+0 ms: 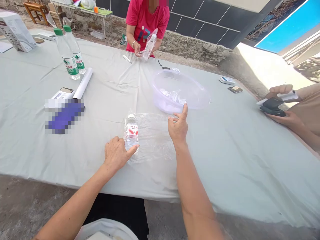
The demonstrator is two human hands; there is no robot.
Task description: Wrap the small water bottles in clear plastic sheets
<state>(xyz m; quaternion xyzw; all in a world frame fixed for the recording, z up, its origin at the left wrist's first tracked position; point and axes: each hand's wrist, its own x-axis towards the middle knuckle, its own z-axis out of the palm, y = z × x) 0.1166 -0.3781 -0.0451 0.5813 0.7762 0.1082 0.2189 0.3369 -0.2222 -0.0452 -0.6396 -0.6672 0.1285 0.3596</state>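
Observation:
A small water bottle (131, 132) with a white cap and a red-and-white label lies on a clear plastic bag (155, 136) spread on the table. My left hand (117, 154) rests flat beside the bottle's base, thumb touching it and the bag's edge. My right hand (178, 125) hovers raised over the bag's far right corner, fingers apart, index finger pointing up at the rim of a clear plastic basin (197, 95). Crumpled clear plastic lies inside the basin.
The table carries a grey cloth (237, 143). Two tall green-capped bottles (70, 53), a white roll (83, 83) and a box stand at left. A person in red (147, 23) across the table holds a bagged bottle. Another person's hands (282, 103) at right hold a device.

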